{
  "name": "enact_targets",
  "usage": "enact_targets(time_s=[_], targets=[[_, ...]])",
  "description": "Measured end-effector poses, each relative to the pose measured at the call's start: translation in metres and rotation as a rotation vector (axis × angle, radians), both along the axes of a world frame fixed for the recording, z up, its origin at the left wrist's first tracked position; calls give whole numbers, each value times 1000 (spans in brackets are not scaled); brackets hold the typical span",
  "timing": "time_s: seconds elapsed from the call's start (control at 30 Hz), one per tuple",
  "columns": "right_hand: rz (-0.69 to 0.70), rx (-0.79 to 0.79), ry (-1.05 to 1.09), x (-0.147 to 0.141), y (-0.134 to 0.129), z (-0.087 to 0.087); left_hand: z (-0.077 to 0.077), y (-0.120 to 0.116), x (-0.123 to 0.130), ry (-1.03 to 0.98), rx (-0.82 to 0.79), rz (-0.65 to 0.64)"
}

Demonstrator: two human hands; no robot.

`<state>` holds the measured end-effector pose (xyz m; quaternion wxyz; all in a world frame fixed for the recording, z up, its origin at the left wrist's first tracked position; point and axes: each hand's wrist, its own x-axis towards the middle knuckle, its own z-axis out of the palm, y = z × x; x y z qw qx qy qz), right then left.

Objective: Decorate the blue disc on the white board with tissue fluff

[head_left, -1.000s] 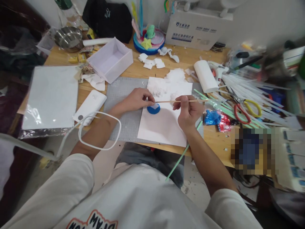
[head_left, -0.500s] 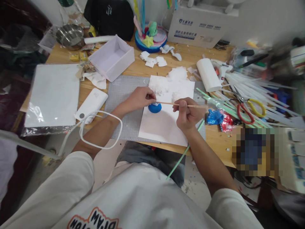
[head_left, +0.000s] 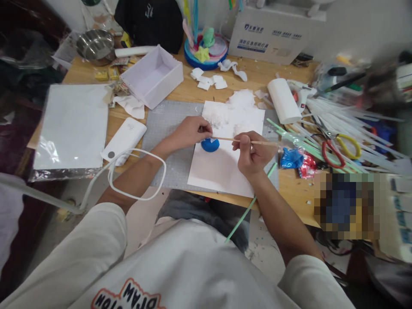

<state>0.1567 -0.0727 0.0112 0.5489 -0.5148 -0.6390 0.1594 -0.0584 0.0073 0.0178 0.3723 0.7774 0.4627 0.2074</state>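
My left hand (head_left: pixel 195 130) is closed in a pinch at the upper edge of a small blue round piece (head_left: pixel 210 146). A pale notch shows at the top of that piece, beside my fingertips. In my right hand (head_left: pixel 254 152) I grip a thin wooden stick (head_left: pixel 225 138), held nearly level. Its left tip meets the top of the blue piece, close to my left fingers. Both hands are over a white sheet of paper (head_left: pixel 222 169), which lies on a grey cutting mat (head_left: pixel 167 124). Grey smudges mark the sheet's upper part.
A white open box (head_left: pixel 164 83), a power bank (head_left: pixel 125 139) with a looped cable (head_left: pixel 141 199), and white scraps (head_left: pixel 206 81) lie around the mat. To the right are a white roll (head_left: pixel 283 101), scissors (head_left: pixel 333 153), blue packet (head_left: pixel 291 158), plastic strips (head_left: pixel 354 116) and a green strip (head_left: pixel 247 210).
The view has shifted very slightly. Both hands keep almost the same pose, and the stick's tip stays at the top of the blue piece.
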Motion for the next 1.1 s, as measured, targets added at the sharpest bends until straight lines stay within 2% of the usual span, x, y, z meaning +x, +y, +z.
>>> enact_targets(time_s=[0.1,0.23,0.43,0.67,0.77,0.93,1.1], targets=[[15,-1,-46,-2,1,5,1,0,0,1,16,24],[42,-12,-139,-9,6,20,0,1,-1,-35,3,62],[123,-75,-221,-30,29,44,-4,4,-7,-22,16,-3],[228,-67,-321,-40,44,50,-3,3,-7,18,59,-52],[138,-10,-237,-35,39,48,-3,5,-6,53,39,-78],[-74,133,-19,-19,27,39,-2,5,-8,68,3,-36],[-210,115,490,19,38,23,15,22,1,48,76,56]])
